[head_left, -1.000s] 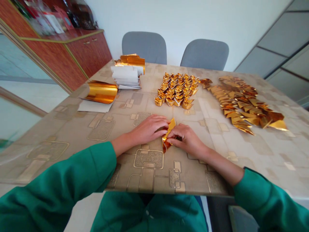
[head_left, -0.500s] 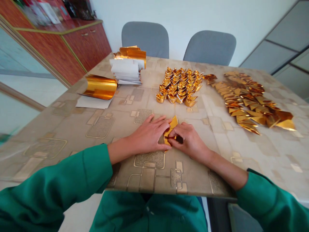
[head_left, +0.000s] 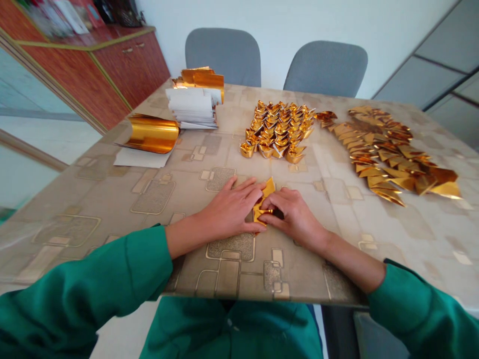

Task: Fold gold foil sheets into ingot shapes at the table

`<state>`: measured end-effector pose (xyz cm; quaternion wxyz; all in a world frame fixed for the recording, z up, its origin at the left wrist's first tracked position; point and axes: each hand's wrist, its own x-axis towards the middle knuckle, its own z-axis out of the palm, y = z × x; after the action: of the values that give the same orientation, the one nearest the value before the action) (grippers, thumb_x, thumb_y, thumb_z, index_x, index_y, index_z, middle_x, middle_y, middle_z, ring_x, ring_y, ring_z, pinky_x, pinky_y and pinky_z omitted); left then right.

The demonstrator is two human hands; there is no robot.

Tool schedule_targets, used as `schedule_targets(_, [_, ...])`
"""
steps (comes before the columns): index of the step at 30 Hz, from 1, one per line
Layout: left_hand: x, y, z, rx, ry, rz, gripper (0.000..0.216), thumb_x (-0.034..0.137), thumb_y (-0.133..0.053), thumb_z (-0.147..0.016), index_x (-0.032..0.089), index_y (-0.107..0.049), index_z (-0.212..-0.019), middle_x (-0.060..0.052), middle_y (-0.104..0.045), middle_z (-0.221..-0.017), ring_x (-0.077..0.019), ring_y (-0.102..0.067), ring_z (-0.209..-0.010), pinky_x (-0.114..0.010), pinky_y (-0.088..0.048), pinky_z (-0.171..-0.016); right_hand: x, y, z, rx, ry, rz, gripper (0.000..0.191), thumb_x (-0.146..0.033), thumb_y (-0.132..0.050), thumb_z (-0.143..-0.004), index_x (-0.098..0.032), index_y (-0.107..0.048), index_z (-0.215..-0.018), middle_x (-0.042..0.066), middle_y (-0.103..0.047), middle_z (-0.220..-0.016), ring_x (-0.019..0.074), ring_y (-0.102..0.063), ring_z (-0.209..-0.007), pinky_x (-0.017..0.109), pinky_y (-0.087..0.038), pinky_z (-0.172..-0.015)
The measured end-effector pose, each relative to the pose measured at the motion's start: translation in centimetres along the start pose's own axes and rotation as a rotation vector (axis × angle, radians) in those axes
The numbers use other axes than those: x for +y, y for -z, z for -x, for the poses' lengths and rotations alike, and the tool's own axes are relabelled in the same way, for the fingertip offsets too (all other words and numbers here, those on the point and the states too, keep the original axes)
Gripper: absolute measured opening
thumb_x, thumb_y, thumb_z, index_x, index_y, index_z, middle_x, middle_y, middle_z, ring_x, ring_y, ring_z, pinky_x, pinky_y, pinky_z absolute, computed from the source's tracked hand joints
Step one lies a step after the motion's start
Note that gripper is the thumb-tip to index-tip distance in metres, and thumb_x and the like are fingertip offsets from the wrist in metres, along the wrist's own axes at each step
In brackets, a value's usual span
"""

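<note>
A folded strip of gold foil paper [head_left: 269,187] lies on the table near its front edge, between my two hands and partly hidden by them. My left hand [head_left: 235,207] rests flat on the table with fingers stretched out; its index finger and thumb press along the paper's left side. From the right, my right hand [head_left: 292,214] pinches a raised flap of the same paper between thumb and index finger, its other fingers curled in.
Rows of folded gold ingot shapes [head_left: 279,129] stand beyond my hands. Many flat folded gold pieces [head_left: 396,154] spread at the right. Curled gold sheets [head_left: 153,134] and a white paper stack [head_left: 192,107] sit at the left. Two grey chairs [head_left: 224,55] stand behind the table.
The flap at my right fingertips has shifted slightly and now catches more light. Both hands stay in nearly the same place. The camera view has tilted a little.
</note>
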<state>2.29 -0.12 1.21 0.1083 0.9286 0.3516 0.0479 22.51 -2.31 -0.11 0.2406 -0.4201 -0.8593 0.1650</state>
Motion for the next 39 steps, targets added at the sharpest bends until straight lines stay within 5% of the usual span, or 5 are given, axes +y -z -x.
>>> schedule_targets(11, [0.1,0.4,-0.2,-0.004,0.014,0.013,0.071,0.062,-0.065,-0.08,0.016,-0.048,-0.132,-0.014,-0.039,-0.155,-0.0321,-0.031,-0.145,-0.058,-0.015,-0.117,1.4,0.9,0.2,0.051,-0.173,0.083,0.025,-0.03,-0.08,-0.078,-0.019,-0.06,-0.085,-0.001,-0.06,-0.072,0.0185,-0.053,-0.072,0.03,-0.034,-0.068])
schedule_targets(20, [-0.4,0.3,-0.3,0.082,-0.052,-0.033,0.069,0.064,-0.065,-0.079,0.016,-0.053,-0.127,-0.014,-0.042,-0.153,-0.0349,-0.033,-0.144,-0.058,-0.018,-0.116,-0.2,2.4,2.4,-0.028,0.183,0.251,0.02,-0.025,-0.051,-0.099,-0.023,-0.069,-0.105,0.005,-0.07,-0.096,0.0205,-0.056,-0.093,0.039,-0.036,-0.089])
schedule_targets(26, [0.4,0.9,1.4,0.185,-0.364,-0.14,0.019,0.023,-0.05,-0.097,0.019,-0.066,-0.108,-0.008,-0.064,-0.128,-0.0237,-0.052,-0.126,-0.046,-0.029,-0.115,-0.2,2.4,2.4,-0.05,0.227,0.279,0.022,-0.027,-0.05,-0.099,-0.022,-0.071,-0.102,0.005,-0.07,-0.093,0.0192,-0.057,-0.092,0.04,-0.037,-0.096])
schedule_targets(30, [0.6,-0.2,3.3,0.137,-0.393,-0.17,0.029,0.018,-0.042,-0.099,0.019,-0.063,-0.118,-0.006,-0.07,-0.113,-0.0221,-0.06,-0.109,-0.042,-0.037,-0.109,0.1,2.6,2.5,-0.016,0.262,0.323,0.02,-0.027,-0.053,-0.098,-0.023,-0.072,-0.105,0.004,-0.072,-0.093,0.0192,-0.059,-0.094,0.042,-0.035,-0.101])
schedule_targets(39, [0.9,-0.5,6.0,0.048,-0.342,-0.138,0.065,0.054,-0.052,-0.093,0.015,-0.044,-0.144,-0.014,-0.052,-0.145,-0.0285,-0.043,-0.137,-0.05,-0.02,-0.119,0.3,3.0,2.9,-0.014,0.293,0.382,0.021,-0.031,-0.054,-0.097,-0.025,-0.071,-0.109,0.004,-0.074,-0.098,0.0207,-0.059,-0.096,0.046,-0.034,-0.106])
